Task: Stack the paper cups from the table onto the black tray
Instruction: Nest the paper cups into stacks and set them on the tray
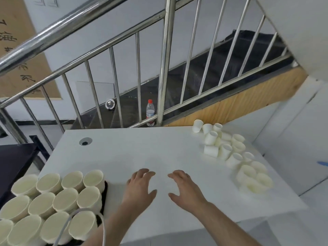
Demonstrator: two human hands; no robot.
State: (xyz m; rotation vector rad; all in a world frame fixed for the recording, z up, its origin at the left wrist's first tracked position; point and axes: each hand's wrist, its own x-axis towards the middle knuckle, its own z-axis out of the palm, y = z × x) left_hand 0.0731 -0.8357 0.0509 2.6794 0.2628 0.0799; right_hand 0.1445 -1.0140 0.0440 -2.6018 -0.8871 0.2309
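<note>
Several upright white paper cups fill the black tray at the lower left of the white table. A loose heap of paper cups, some lying on their sides, spreads along the table's right side. My left hand and my right hand lie flat on the table's middle, fingers spread, holding nothing. Both hands are apart from the cups.
A steel stair railing stands behind the table, with a water bottle on the floor beyond it. A round cable hole sits at the table's far left. A white cable crosses the tray's cups.
</note>
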